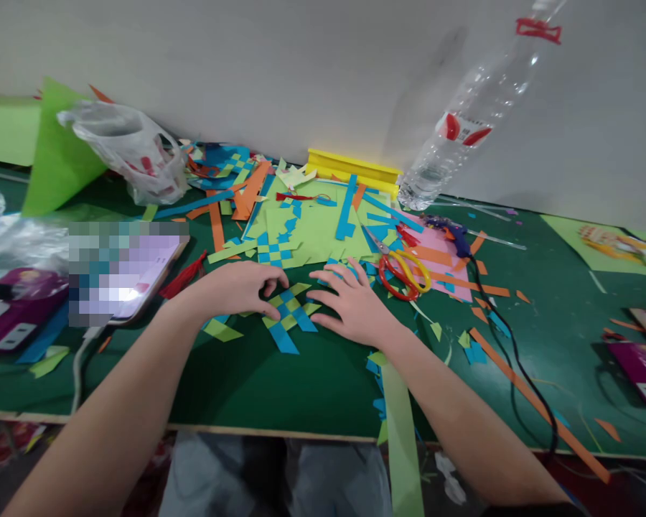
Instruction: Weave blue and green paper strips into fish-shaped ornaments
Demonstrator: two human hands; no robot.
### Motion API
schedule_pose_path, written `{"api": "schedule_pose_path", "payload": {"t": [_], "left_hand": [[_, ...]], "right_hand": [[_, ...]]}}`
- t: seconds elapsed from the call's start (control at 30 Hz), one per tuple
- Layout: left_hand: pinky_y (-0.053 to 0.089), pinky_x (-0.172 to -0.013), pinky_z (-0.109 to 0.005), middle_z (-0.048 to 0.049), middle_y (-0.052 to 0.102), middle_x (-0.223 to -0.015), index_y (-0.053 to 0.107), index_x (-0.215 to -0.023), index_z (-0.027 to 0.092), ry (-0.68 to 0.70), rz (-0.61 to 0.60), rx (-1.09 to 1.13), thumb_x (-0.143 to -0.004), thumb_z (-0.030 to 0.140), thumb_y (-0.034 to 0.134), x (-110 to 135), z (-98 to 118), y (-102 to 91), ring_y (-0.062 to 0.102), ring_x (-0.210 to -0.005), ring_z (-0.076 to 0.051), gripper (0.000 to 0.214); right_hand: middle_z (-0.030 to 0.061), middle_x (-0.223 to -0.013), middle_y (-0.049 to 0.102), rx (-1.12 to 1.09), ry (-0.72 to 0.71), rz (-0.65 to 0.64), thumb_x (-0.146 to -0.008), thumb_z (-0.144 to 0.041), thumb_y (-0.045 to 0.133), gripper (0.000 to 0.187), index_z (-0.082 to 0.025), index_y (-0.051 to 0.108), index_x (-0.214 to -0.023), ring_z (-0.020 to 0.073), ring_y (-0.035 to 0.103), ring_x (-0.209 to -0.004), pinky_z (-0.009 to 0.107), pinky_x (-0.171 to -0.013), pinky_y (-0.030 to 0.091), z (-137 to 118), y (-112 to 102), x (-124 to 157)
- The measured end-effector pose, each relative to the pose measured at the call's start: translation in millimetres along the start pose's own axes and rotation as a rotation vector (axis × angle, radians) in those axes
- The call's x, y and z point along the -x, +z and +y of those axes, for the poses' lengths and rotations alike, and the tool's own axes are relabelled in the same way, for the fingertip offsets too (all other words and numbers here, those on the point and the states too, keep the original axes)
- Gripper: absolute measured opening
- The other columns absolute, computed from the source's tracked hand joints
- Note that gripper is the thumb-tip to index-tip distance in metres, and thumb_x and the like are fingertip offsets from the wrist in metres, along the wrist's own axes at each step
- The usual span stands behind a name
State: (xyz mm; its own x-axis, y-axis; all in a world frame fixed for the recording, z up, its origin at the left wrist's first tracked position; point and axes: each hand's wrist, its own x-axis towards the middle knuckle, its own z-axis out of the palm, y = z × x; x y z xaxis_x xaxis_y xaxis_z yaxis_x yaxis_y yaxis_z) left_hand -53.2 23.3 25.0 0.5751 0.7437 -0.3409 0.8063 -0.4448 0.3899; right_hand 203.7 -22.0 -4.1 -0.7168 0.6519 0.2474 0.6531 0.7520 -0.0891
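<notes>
A small woven piece of blue and green paper strips (288,310) lies flat on the green table between my hands, its strip ends sticking out. My left hand (250,287) is at its left edge, thumb and fingers curved apart with a gap between them. On the other side, my right hand (349,298) hovers or rests with fingers spread near the weave's right edge; I cannot tell whether it touches. Loose green and blue strips show beside and partly under the left hand. Behind them lie green paper sheets (301,228) with more woven strips.
Red-and-yellow scissors (403,274) lie right of my hand, near a dark blue glue gun (452,233) with a black cord. A tall plastic bottle (463,122) leans at the wall. Left are a charging phone (140,269), red tassel (186,276) and plastic-bagged cup (129,151).
</notes>
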Motion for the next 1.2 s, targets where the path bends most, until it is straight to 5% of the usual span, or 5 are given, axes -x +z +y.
{"api": "schedule_pose_path", "payload": {"t": [0.4, 0.6, 0.8, 1.03, 1.2], "left_hand": [[0.035, -0.058, -0.024, 0.0021, 0.063, -0.083, 0.060, -0.103, 0.025, 0.001, 0.005, 0.005, -0.070, 0.057, 0.068, 0.6, 1.4, -1.1, 0.058, -0.073, -0.015, 0.046], [0.035, -0.058, -0.024, 0.0024, 0.064, -0.083, 0.061, -0.104, 0.026, 0.012, 0.020, 0.011, -0.068, 0.059, 0.069, -0.5, -2.2, 0.8, 0.058, -0.072, -0.015, 0.049], [0.034, -0.057, -0.024, 0.0032, 0.063, -0.081, 0.061, -0.102, 0.026, 0.006, 0.030, 0.004, -0.068, 0.057, 0.069, 0.8, 0.4, -0.3, 0.058, -0.071, -0.014, 0.047], [0.034, -0.058, -0.025, 0.0026, 0.063, -0.081, 0.060, -0.104, 0.025, 0.005, 0.019, 0.002, -0.069, 0.057, 0.068, 1.2, 2.2, -1.0, 0.058, -0.071, -0.015, 0.047], [0.036, -0.058, -0.024, 0.0024, 0.064, -0.083, 0.061, -0.107, 0.026, -0.023, 0.011, 0.015, -0.069, 0.057, 0.068, 1.6, 1.3, -0.7, 0.059, -0.072, -0.015, 0.049]], "right_hand": [[0.0094, -0.153, 0.039, 0.076, 0.130, -0.030, -0.098, -0.057, 0.028, 0.061, -0.017, 0.046, -0.140, 0.0296, 0.032, -0.140, 0.059, -0.118, 0.015, 1.6, 7.1, -0.8], [0.0090, -0.149, 0.044, 0.076, 0.119, -0.011, -0.099, -0.054, 0.027, 0.056, -0.018, 0.058, -0.128, 0.0264, 0.035, -0.138, 0.054, -0.121, 0.012, 1.9, 5.3, -2.1], [0.0104, -0.156, 0.032, 0.070, 0.171, -0.028, -0.096, -0.061, 0.026, 0.067, -0.018, 0.043, -0.144, 0.0275, 0.026, -0.144, 0.055, -0.120, 0.012, 2.3, 8.9, -6.0], [0.0106, -0.153, 0.039, 0.094, 0.185, 0.062, -0.096, -0.059, 0.030, 0.064, -0.017, 0.044, -0.143, 0.0280, 0.031, -0.142, 0.054, -0.119, 0.013, 2.6, 8.1, -6.3], [0.0107, -0.112, 0.071, 0.078, 0.267, 0.276, -0.099, -0.042, 0.039, 0.040, -0.014, 0.066, -0.110, 0.0242, 0.063, -0.104, 0.043, -0.102, 0.039, 15.1, 3.8, -0.6]]}}
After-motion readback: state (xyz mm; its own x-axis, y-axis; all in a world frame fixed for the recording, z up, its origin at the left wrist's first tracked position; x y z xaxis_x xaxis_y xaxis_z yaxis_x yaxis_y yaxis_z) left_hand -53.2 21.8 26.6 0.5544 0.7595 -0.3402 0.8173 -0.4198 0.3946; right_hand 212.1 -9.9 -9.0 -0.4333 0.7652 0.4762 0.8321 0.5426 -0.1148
